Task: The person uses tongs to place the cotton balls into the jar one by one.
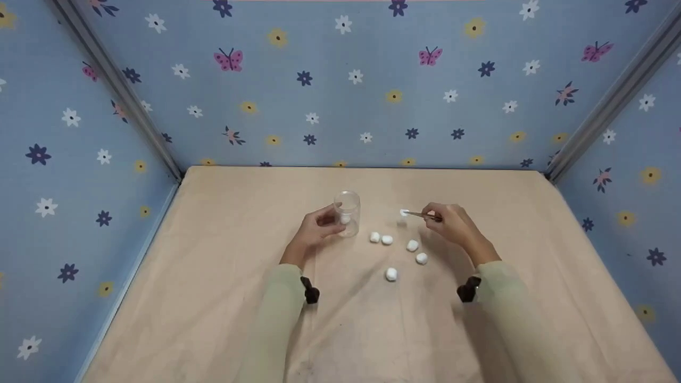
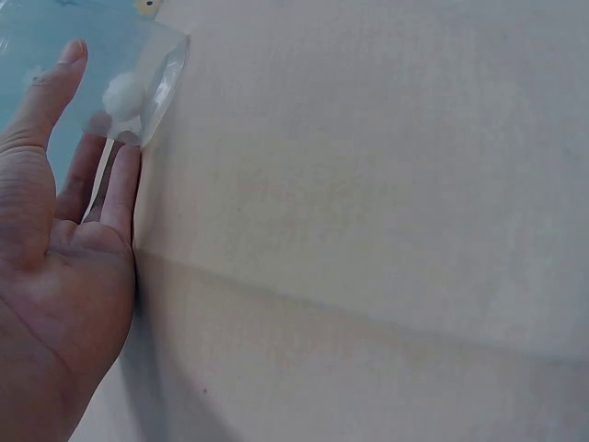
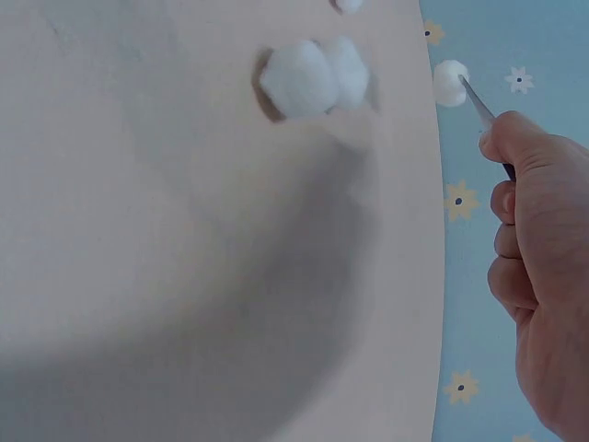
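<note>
My left hand [image 1: 317,232] holds a clear jar [image 1: 348,201] upright on the cloth, thumb and fingers around its side; a white cotton ball [image 2: 124,96] shows inside it in the left wrist view. With my right hand [image 1: 455,225] I grip metal tweezers [image 3: 478,103], whose tips pinch a cotton ball [image 3: 450,83] above the cloth, to the right of the jar. Between and below the hands, several loose cotton balls [image 1: 391,274] lie on the cloth. In the right wrist view, two of them [image 3: 301,79] appear close together.
A pale peach cloth [image 1: 223,298] covers the table. Blue panels [image 1: 372,114] with flowers and butterflies stand behind it and at both sides, joined by grey corner posts [image 1: 612,96]. Dark straps [image 1: 310,290] are on both wrists.
</note>
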Demonstrator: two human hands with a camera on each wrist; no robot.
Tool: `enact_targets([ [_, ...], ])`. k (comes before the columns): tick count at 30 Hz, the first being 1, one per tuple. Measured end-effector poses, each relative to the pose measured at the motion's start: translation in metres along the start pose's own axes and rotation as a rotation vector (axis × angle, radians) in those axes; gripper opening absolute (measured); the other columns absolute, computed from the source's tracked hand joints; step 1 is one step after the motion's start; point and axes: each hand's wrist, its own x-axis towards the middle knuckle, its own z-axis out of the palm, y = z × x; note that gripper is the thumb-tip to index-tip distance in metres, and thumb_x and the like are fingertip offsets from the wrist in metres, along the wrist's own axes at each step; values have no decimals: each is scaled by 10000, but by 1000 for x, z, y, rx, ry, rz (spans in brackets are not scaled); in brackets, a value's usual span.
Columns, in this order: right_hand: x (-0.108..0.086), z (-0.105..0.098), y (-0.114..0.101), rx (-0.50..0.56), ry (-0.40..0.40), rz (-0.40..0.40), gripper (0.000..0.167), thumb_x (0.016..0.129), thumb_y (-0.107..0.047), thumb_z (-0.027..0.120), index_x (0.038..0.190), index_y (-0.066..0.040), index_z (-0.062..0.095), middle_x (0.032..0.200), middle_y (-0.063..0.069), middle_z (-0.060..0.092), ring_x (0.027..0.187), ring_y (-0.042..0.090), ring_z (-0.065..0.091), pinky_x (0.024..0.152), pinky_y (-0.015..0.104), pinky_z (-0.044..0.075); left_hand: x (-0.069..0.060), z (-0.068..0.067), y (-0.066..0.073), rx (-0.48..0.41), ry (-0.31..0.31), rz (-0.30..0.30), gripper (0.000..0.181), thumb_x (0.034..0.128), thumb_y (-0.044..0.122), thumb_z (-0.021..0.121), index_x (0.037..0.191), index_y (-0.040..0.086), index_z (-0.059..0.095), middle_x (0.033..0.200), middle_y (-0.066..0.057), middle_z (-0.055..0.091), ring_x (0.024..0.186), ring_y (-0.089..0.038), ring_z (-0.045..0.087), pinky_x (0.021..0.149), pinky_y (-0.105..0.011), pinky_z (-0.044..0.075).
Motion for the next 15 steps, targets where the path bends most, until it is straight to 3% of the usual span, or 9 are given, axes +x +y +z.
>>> enact_targets([
  [15, 6, -7, -6, 10, 33, -27, 150, 1065, -54, 687, 1165, -52, 799, 712, 85, 661, 579, 71, 381, 574, 253, 322, -2, 0, 1, -12, 6, 0, 694, 1042, 58, 800, 1682, 130, 540, 1637, -199, 632, 1505, -385, 612, 1317, -507, 501],
])
